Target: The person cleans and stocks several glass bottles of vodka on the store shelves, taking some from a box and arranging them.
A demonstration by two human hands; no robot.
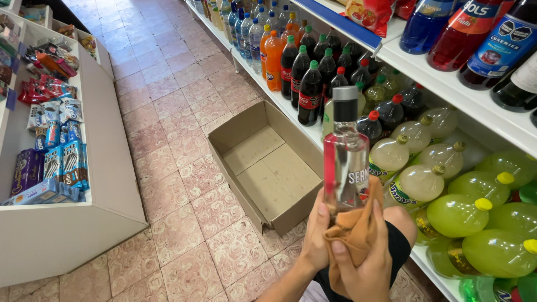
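I hold a clear glass bottle with a grey cap upright in front of me. My left hand grips its lower part from the left. My right hand presses a tan cloth around the bottle's base. Both hands meet at the bottom of the bottle, above my knee in dark shorts.
An open, empty cardboard box lies on the tiled floor just left of the bottle. A white shelf on the right carries dark, orange and pale green soda bottles. A low white display with snack packs stands at left.
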